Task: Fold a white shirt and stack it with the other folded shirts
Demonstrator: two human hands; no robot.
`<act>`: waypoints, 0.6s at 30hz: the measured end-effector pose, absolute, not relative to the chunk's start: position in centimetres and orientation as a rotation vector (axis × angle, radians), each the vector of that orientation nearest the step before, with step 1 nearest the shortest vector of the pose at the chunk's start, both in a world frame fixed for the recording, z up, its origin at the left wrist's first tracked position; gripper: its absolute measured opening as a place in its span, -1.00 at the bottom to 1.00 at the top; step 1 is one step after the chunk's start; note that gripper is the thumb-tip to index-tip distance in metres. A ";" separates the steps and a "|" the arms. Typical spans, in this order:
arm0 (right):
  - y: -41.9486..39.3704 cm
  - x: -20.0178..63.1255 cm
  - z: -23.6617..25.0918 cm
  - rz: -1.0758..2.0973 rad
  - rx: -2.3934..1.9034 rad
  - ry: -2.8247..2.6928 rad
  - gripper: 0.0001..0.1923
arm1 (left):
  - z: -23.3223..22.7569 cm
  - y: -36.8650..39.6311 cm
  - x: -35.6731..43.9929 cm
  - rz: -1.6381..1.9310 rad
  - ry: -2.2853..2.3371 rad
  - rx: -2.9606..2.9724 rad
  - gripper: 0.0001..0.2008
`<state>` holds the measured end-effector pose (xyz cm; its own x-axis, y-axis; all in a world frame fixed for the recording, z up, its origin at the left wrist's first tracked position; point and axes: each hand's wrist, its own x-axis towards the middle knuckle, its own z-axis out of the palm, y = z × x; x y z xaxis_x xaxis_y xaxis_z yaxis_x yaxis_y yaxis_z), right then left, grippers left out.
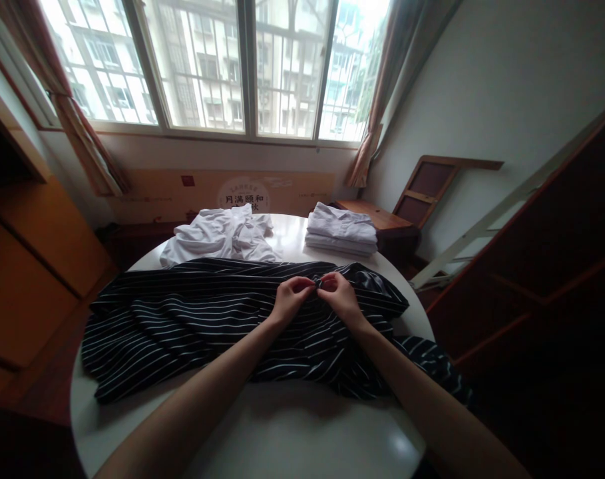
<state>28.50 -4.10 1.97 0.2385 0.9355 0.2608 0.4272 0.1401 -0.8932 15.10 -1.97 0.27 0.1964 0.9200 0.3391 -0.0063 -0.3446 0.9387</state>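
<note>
A black shirt with thin white stripes [182, 319] lies spread sideways across the round white table [292, 426]. Part of it hangs over the table's right edge. My left hand [291, 297] pinches a small gathered bit of its fabric near the upper right. Close beside it, my right hand [341, 296] pinches the same spot, so the fingertips of both hands nearly meet. Whether a button is between the fingers is too small to tell. Beyond the shirt, a rumpled white shirt [222, 236] lies at the back left, and a stack of folded white shirts [339, 229] sits at the back right.
A wooden chair [422, 193] stands behind the table on the right, near a pale ladder-like frame [466, 239]. Orange-brown cabinets [22, 286] rise at the left. A dark wooden panel [546, 266] slants along the right. Barred windows [202, 66] line the back.
</note>
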 end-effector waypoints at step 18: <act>-4.3 28.1 1.7 0.464 -1.507 -1.356 -0.68 | 0.4 -2.1 14.9 1.254 1.046 1.710 -0.94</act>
